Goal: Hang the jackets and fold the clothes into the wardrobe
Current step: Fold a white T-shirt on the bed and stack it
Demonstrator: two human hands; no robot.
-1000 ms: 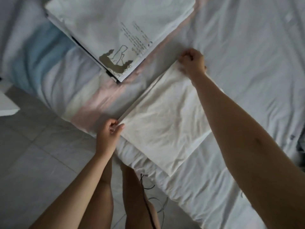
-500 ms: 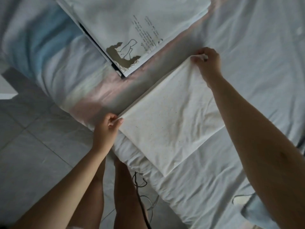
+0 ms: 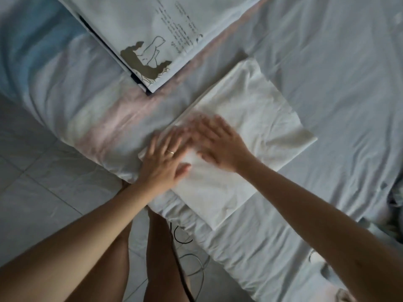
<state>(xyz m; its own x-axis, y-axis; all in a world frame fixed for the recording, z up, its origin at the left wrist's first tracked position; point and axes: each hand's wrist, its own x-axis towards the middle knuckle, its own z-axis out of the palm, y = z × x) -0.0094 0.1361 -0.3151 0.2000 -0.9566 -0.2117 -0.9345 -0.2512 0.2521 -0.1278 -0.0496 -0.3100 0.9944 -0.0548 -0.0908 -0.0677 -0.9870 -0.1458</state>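
A folded white garment (image 3: 257,118) lies as a rectangle on the bed near its edge. My left hand (image 3: 163,160) lies flat on its near-left corner, fingers straight, a ring on one finger. Beside it, my right hand (image 3: 218,142) presses flat on the garment with spread fingers, blurred by motion. The two hands touch or overlap at the fingertips. A stack of folded clothes (image 3: 165,33) with a printed white shirt on top sits further up the bed.
The bed sheet (image 3: 327,62) is pale with blue and pink patches on the left. Grey floor tiles (image 3: 43,203) lie to the lower left, with cables (image 3: 185,247) by my legs. More crumpled fabric (image 3: 392,203) shows at the right edge.
Both hands have let go of the garment's corners. The right hand came back from the far corner, and both now lie flat on the cloth's near part.
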